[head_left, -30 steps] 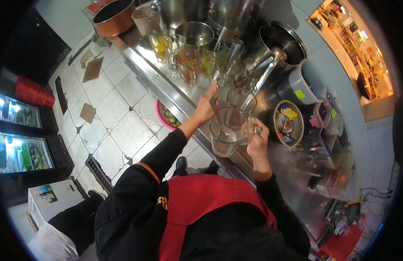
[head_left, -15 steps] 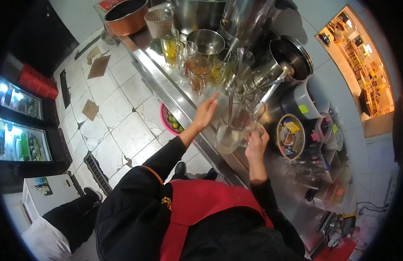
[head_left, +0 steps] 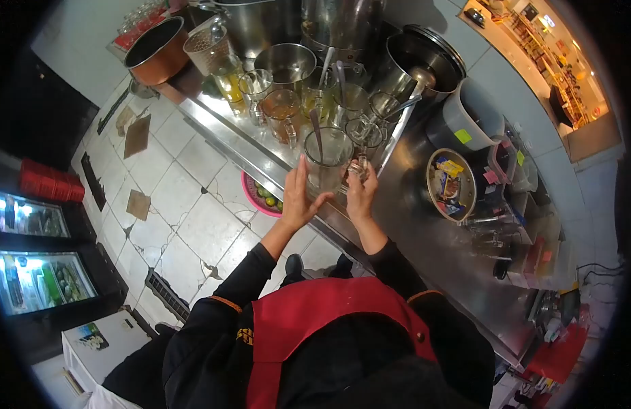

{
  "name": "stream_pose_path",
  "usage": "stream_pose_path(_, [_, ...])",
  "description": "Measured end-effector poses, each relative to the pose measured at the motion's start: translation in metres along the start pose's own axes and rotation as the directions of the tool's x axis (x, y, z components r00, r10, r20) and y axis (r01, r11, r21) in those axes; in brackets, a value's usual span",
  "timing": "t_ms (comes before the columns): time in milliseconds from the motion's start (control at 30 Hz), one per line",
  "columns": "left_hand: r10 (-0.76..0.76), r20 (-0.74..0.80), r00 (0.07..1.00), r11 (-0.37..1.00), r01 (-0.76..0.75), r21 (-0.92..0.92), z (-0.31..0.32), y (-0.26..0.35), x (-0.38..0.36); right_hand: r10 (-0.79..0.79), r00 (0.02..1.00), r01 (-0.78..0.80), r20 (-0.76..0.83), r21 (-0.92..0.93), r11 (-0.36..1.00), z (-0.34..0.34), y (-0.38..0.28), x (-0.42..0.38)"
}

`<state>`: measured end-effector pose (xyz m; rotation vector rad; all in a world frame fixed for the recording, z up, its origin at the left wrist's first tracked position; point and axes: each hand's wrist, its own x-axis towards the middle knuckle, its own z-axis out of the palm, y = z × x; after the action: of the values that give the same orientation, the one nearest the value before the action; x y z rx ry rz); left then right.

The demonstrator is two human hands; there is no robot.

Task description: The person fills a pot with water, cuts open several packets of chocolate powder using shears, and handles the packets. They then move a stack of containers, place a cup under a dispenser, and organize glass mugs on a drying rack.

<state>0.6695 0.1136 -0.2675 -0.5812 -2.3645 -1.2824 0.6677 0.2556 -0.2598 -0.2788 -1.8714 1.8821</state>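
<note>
A clear glass mug (head_left: 327, 163) with a spoon (head_left: 317, 140) in it stands upright near the counter's front edge. My right hand (head_left: 361, 191) is closed around its handle. On the mug's left side my left hand (head_left: 300, 198) is open, fingers stretched, palm toward the glass; whether it touches cannot be made out. Just behind stand several other glass mugs, one with amber liquid (head_left: 278, 109) and one with yellow liquid (head_left: 228, 85), some with spoons in them.
Large metal pots (head_left: 424, 58) line the back. A round bowl with packets (head_left: 452, 185) and a grey bin (head_left: 465, 119) are at the right. Below the counter is a pink basket of green fruit (head_left: 261, 198). A person's dark-clothed leg (head_left: 142, 361) shows at lower left.
The mug in my right hand has moved back and left beside the others and is now more upright. My left hand has come close to its side. The whole view has shifted.
</note>
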Motion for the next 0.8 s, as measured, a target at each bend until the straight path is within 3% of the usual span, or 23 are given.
stream_pose_path(167, [-0.007, 0.016, 1.000, 1.000, 0.007, 0.001, 0.013, -0.025, 0.012, -0.155, 0.988, 0.154, -0.007, -0.075, 0.985, 0.010, 0.021, 0.003])
stream_pose_path(267, [0.066, -0.017, 0.998, 0.995, -0.065, 0.071, 0.014, -0.036, 0.016, -0.235, 0.972, 0.229, 0.004, -0.230, 0.946, 0.019, 0.021, 0.003])
stream_pose_path(300, [0.151, -0.070, 0.986, 0.985, -0.144, 0.095, 0.014, -0.039, 0.016, -0.329, 0.944, 0.318, 0.021, -0.322, 0.892, 0.019, 0.017, 0.004])
stream_pose_path(367, [0.023, 0.013, 1.000, 0.998, -0.024, 0.053, 0.016, -0.044, 0.016, -0.389, 0.920, 0.381, 0.055, -0.362, 0.850, 0.018, 0.017, 0.003])
stream_pose_path(400, [0.080, -0.033, 0.996, 0.993, -0.077, 0.091, 0.017, -0.049, 0.016, -0.377, 0.923, 0.373, 0.080, -0.434, 0.820, 0.018, 0.018, -0.001])
stream_pose_path(433, [0.081, -0.089, 0.993, 0.991, -0.071, 0.110, 0.019, -0.050, 0.016, -0.320, 0.936, 0.325, 0.144, -0.701, 0.635, 0.015, 0.024, -0.008])
stream_pose_path(500, [-0.023, -0.133, 0.991, 0.986, 0.044, 0.161, 0.021, -0.050, 0.014, -0.131, 0.936, 0.344, 0.327, -0.768, 0.541, -0.008, -0.021, 0.000])
stream_pose_path(567, [-0.133, -0.160, 0.978, 0.965, 0.164, 0.204, 0.019, -0.034, 0.018, 0.132, 0.856, 0.221, 0.500, -0.585, 0.781, -0.043, -0.042, 0.033])
stream_pose_path(633, [-0.093, -0.276, 0.957, 0.968, 0.151, 0.200, 0.025, -0.030, 0.014, -0.125, 0.930, 0.260, 0.347, -0.379, 0.888, -0.083, -0.096, 0.073])
stream_pose_path(667, [-0.127, -0.291, 0.948, 0.966, 0.185, 0.181, 0.030, -0.030, 0.012, -0.339, 0.923, 0.384, 0.179, -0.467, 0.797, -0.108, -0.116, 0.101])
stream_pose_path(733, [-0.075, -0.315, 0.946, 0.964, 0.149, 0.219, 0.034, -0.031, 0.011, -0.459, 0.888, 0.407, -0.023, -0.426, 0.808, -0.177, -0.139, 0.173])
stream_pose_path(767, [-0.028, -0.340, 0.940, 0.956, 0.125, 0.267, 0.036, -0.030, 0.012, -0.268, 0.959, 0.255, -0.091, -0.140, 0.957, -0.214, -0.164, 0.195])
stream_pose_path(800, [-0.106, -0.343, 0.933, 0.949, 0.199, 0.246, 0.038, -0.025, 0.014, -0.242, 0.947, 0.231, -0.214, -0.073, 0.970, -0.252, -0.175, 0.231])
